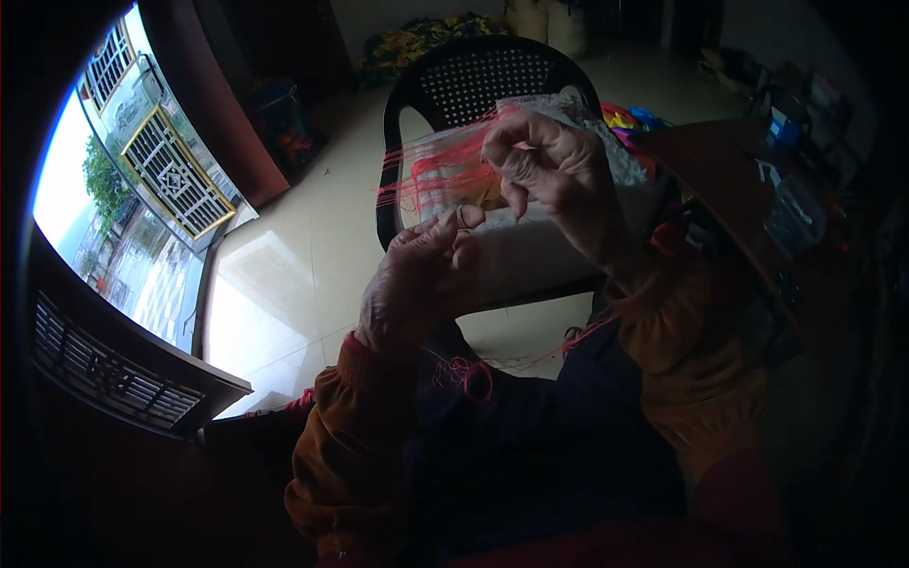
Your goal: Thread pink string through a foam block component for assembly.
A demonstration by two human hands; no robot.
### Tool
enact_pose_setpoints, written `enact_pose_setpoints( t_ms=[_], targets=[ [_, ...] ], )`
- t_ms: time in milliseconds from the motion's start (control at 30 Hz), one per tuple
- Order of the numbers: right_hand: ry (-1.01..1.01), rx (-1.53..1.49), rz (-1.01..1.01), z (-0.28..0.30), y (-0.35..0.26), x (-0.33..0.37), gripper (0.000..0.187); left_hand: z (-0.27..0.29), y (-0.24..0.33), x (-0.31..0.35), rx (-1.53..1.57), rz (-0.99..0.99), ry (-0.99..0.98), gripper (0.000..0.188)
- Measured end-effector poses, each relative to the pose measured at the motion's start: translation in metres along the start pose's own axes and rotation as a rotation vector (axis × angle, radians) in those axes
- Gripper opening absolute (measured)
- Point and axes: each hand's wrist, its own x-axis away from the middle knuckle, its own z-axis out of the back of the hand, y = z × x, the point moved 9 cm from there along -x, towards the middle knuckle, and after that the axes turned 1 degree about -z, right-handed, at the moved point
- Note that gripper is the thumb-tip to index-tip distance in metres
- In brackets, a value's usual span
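Both my hands are raised over a black plastic chair (559, 62) facing me. My left hand (412, 279) is closed, thumb and fingertips pressed together; whatever is between them is too small to make out. Higher and to the right, my right hand (563, 175) pinches thumb against forefinger, its hold likewise unclear. Just beyond the hands, pink-red threads (440, 175) stretch across the chair and over a pale covered bundle (540, 232) on its seat. A loose tangle of red thread (461, 371) lies by my lap.
At the right stands a dark brown table (705, 180) with a clear plastic container (797, 213) on it. A yellow-and-green heap (417, 43) lies behind the chair. Daylight enters at the left through a doorway showing a barred gate (177, 170). Pale tiles (284, 227) cover the floor.
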Motion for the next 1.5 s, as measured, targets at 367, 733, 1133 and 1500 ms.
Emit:
enact_pose_setpoints(
  t_ms=[367, 733, 1133, 1500],
  targets=[
    [-0.209, 0.063, -0.07, -0.006, -0.018, -0.043, 0.016, 0.016, 0.021, -0.001, -0.161, 0.028, -0.051, 0.018],
    [-0.331, 0.364, -0.015, -0.04, -0.035, -0.066, 0.021, 0.015, 0.05, -0.002, -0.507, -0.25, 0.201, 0.024],
    [-0.243, 0.244, 0.064, -0.037, -0.054, -0.09, 0.016, 0.018, 0.054, 0.0, -0.372, -0.335, 0.017, 0.01],
    [-0.142, 0.136, 0.176, -0.039, -0.083, -0.104, 0.011, 0.019, 0.009, -0.035, -0.196, -0.295, 0.112, 0.011]
  ],
)
